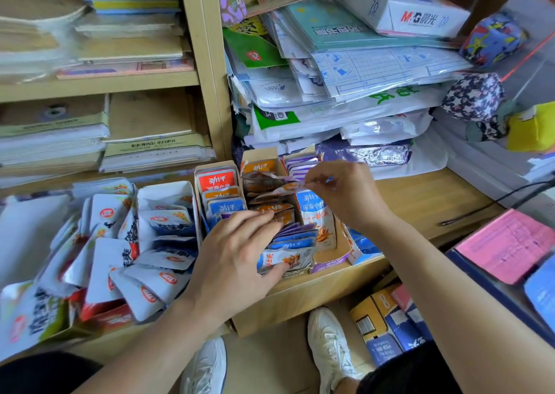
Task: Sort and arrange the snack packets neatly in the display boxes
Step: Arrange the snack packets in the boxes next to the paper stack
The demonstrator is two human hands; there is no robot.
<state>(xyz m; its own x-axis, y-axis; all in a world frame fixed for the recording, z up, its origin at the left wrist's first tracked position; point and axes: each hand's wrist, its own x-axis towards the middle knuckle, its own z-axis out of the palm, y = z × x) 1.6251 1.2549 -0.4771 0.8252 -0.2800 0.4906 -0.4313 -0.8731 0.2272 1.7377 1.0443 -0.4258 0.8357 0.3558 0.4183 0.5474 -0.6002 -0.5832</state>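
Cardboard display boxes stand side by side on a wooden counter. The left box point(215, 165) holds red, orange and blue packets upright. The middle box point(260, 155) holds orange packets at the back and purple and blue packets point(295, 237) at the front. My left hand point(237, 261) lies flat over the front of these boxes, fingers spread on the packets, thumb on a white and orange packet point(288, 259). My right hand point(345, 192) pinches the edge of an orange packet point(282, 187) lifted above the middle box. A tall blue packet point(315, 216) stands at the right.
A heap of white snack packets point(120, 252) fills an open white box point(171, 190) at the left. Stacked paper and plastic bags point(345, 93) crowd the shelves behind. A pink pad point(507, 243) lies right. Cartons point(387, 318) and my shoes point(330, 342) are on the floor below.
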